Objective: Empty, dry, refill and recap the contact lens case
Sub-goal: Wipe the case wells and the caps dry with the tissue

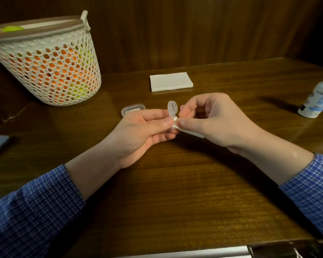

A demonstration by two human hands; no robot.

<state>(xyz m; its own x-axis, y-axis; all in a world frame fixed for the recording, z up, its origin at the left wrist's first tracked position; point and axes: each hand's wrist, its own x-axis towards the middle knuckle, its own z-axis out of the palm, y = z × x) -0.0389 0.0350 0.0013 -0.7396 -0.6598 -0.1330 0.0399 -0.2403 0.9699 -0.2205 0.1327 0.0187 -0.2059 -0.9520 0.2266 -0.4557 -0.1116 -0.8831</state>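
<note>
Clear lens case (172, 110) (lid open), upright

No text can be read anywhere in this view. The white bottle (317, 97) at the table's right edge carries a label with blue and dark patches and a dark line of print near its top, but the letters are too blurred to make out. No other thing shows any lettering, number or sign.
</note>
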